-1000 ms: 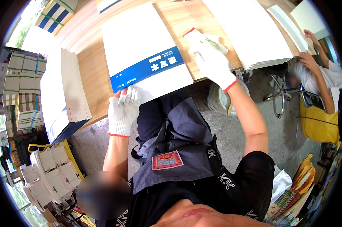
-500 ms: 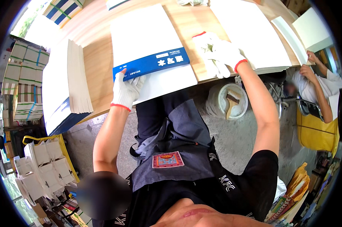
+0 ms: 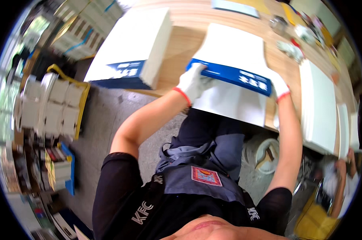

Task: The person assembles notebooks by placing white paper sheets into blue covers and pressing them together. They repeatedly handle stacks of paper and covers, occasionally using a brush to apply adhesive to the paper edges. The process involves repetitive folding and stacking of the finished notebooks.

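A white paper pad [image 3: 233, 42] with a blue printed band [image 3: 229, 77] across its near part lies before me at the table's front edge, its sheet bending slightly. My left hand [image 3: 192, 83], in a white glove with a red cuff, grips the band's left end, thumb on top and fingers underneath. At the band's right end is my right hand [image 3: 279, 85], gloved the same way and closed around the edge; its fingers are mostly hidden. White paper shows below the band, reaching toward my lap.
To the left, a thick stack of similar pads [image 3: 137, 36] stands at the table edge. White sheets [image 3: 319, 100] are piled on the right, near a loose glove [image 3: 291, 51]. Under the table is a bucket [image 3: 265, 156] with a brush. Another person's arm [image 3: 341, 180] shows at far right.
My right hand has left the paper stack on the right and taken hold of the band's right end. My left hand stays on the left end. The view has swung left.
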`<state>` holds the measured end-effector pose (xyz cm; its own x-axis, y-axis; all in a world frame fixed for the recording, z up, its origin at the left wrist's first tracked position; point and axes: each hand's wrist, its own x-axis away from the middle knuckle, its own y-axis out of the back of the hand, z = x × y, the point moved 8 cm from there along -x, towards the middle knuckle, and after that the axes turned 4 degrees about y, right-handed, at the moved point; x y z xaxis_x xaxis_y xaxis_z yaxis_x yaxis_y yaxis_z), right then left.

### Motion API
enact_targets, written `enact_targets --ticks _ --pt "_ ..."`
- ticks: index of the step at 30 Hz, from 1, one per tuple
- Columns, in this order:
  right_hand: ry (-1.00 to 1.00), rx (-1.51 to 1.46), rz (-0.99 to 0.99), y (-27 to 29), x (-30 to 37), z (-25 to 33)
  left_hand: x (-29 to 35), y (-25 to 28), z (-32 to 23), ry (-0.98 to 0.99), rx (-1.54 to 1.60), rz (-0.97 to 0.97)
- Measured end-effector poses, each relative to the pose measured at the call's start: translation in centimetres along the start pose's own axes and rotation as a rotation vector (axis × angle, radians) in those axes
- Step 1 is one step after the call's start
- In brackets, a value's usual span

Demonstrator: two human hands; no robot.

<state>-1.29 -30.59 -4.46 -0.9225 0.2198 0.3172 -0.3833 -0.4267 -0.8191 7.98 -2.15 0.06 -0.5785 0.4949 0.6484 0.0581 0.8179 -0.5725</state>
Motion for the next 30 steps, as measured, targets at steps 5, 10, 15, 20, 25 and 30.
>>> enact_targets --ticks 5,10,15,20,25,30 --pt "0.296 0.474 -0.105 -4.3 3.8 -2.1 4.3 1.9 -3.2 -0.218 -0.098 0.062" --pt "0.564 0.65 0.12 -13.3 4.4 -4.8 11.6 6.9 -11.6 -0.602 -0.41 0.011" --pt "0.817 0.825 0.261 -28.2 -0.5 -12.4 17.5 15.2 -26.4 -1.149 -0.568 -0.213" --pt "0.698 1.352 0.018 -31.3 -10.2 -17.6 15.4 22.4 -35.0 -1.114 -0.979 -0.51" --pt "0.617 1.882 -0.099 -31.5 -8.9 -19.3 12.8 25.7 -33.4 -0.953 -1.266 -0.77" --pt "0.589 1.869 -0.099 -31.7 -8.3 -19.5 12.8 25.2 -33.3 -1.002 -1.276 -0.758"
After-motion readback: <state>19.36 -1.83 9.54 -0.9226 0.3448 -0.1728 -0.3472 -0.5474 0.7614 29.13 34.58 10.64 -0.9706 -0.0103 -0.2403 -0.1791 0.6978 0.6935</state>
